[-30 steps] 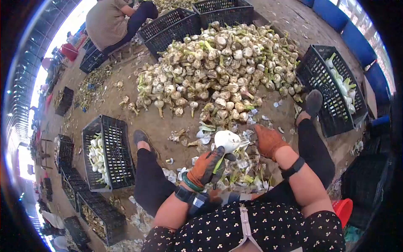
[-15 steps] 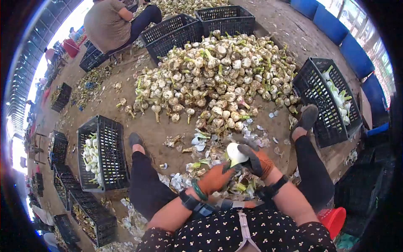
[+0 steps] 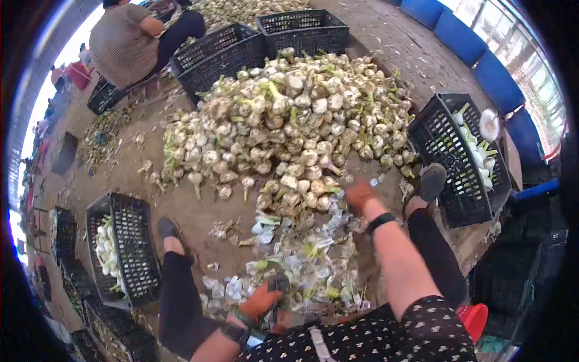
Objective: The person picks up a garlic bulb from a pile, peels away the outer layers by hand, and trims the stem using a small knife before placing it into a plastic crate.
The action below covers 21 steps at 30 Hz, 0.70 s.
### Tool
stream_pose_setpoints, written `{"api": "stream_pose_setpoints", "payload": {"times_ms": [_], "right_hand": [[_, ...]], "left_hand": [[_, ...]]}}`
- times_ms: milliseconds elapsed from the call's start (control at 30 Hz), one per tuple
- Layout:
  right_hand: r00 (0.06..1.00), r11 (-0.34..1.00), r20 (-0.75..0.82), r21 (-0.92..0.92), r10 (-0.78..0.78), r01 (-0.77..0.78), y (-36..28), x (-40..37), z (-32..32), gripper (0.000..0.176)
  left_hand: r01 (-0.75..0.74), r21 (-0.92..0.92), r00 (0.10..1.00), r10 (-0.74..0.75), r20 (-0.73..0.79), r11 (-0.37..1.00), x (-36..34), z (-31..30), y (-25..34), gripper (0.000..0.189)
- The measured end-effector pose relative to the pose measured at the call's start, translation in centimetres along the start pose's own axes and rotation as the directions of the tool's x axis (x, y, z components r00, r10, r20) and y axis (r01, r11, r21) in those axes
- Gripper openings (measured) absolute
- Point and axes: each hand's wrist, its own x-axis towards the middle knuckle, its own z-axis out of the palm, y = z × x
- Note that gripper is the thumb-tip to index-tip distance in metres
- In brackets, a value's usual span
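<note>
My right hand [image 3: 360, 194], in an orange glove, is stretched out to the near edge of the big heap of unpeeled garlic bulbs [image 3: 289, 120]. It is blurred, so its fingers are unclear. My left hand [image 3: 264, 297], also gloved, stays low by my lap with its fingers closed around a small dark tool [image 3: 278, 282]. A peeled white garlic bulb [image 3: 488, 125] is in the air over the far side of the black crate [image 3: 443, 154] on my right, which holds several white bulbs.
Peels and green scraps [image 3: 301, 253] litter the ground between my legs. A black crate [image 3: 123, 247] with white bulbs stands at my left. Empty black crates [image 3: 301, 27] sit behind the heap, beside a seated person [image 3: 123, 42]. A red bucket [image 3: 473, 317] is by my right hip.
Both hands held a peeled white bulb at my lap. Now that bulb is airborne over the right crate, my right hand has reached forward to the heap, and my left hand has dropped back.
</note>
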Motion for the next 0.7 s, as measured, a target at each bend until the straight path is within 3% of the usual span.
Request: {"api": "stream_pose_setpoints", "payload": {"times_ms": [33, 67, 100, 133, 200, 300, 367, 433, 467, 500, 533, 567, 633, 667, 700], "right_hand": [[0.943, 0.956, -0.188, 0.16, 0.274, -0.246, -6.4, -2.5, -4.8, 0.044], [0.936, 0.919, -0.038, 0.208, 0.35, -0.335, -6.2, -2.1, -2.0, 0.049], [0.904, 0.87, 0.121, 0.246, 0.41, -0.427, -6.8, -1.6, -1.2, 0.054], [0.899, 0.863, 0.121, 0.249, 0.422, -0.439, -6.6, -1.1, -0.8, 0.054], [0.797, 0.832, 0.461, 0.194, 0.391, -0.52, -8.5, -1.5, -5.2, 0.056], [0.861, 0.862, 0.325, 0.199, 0.391, -0.466, -9.1, -2.2, -5.1, 0.055], [0.859, 0.809, 0.289, 0.307, 0.422, -0.501, -8.8, -2.6, -5.6, 0.052], [0.874, 0.362, 0.189, 0.855, 0.447, -0.37, -6.4, -2.2, -3.0, 0.052], [0.874, 0.367, 0.187, 0.853, 0.448, -0.371, -6.4, -2.9, -4.1, 0.052], [0.938, -0.249, 0.234, 0.953, 0.255, -0.171, -6.9, -3.7, -6.5, 0.046], [0.988, -0.792, 0.14, 0.609, 0.066, -0.033, -8.0, -4.5, -9.4, 0.042], [0.995, -0.843, 0.103, 0.535, 0.002, -0.054, -10.2, -6.0, -13.4, 0.042], [0.998, -0.885, 0.041, 0.462, -0.049, -0.062, -11.3, -7.0, -15.8, 0.043], [0.993, -0.856, 0.118, 0.513, -0.01, -0.069, -12.2, -7.9, -17.1, 0.04], [0.993, -0.853, 0.113, 0.514, -0.032, -0.086, -13.1, -8.7, -18.3, 0.04]], "left_hand": [[-0.093, 0.134, 0.996, 0.094, 0.004, 0.987, 0.8, -0.5, -1.5, 0.039], [0.032, 0.071, 0.999, -0.032, 0.003, 0.997, 0.4, -0.2, 0.5, 0.039], [0.028, 0.08, 0.999, -0.03, 0.016, 0.996, 0.4, -0.3, 1.9, 0.039], [0.056, 0.021, 0.997, -0.058, 0.059, 0.998, 0.3, -0.5, 3.1, 0.038], [0.095, -0.062, 0.994, -0.091, 0.058, 0.994, 0.1, -0.4, 4.4, 0.034], [0.103, 0.064, 0.993, -0.106, 0.042, 0.993, -0.6, 0.0, 7.3, 0.031], [0.163, 0.163, 0.986, -0.164, -0.009, 0.973, -0.6, 0.0, 8.5, 0.03], [0.221, 0.249, 0.975, -0.212, -0.063, 0.943, -0.9, 0.5, 9.1, 0.029], [0.151, 0.148, 0.986, -0.138, -0.096, 0.977, -1.1, 0.7, 9.0, 0.027], [0.076, 0.047, 0.988, -0.069, -0.14, 0.996, -1.3, 0.9, 8.5, 0.026], [-0.01, -0.108, 0.996, 0.0, -0.09, 0.994, -0.7, 0.6, 6.8, 0.026], [-0.015, -0.111, 0.995, 0.003, -0.104, 0.994, -1.5, 0.7, 7.8, 0.026], [0.117, -0.073, 0.992, -0.12, -0.039, 0.99, -2.2, 1.0, 12.1, 0.026], [0.108, -0.082, 0.992, -0.113, -0.058, 0.991, -2.3, 1.0, 13.1, 0.026], [-0.016, -0.052, 0.996, 0.011, -0.086, 0.999, -2.3, 1.1, 13.8, 0.026]]}}
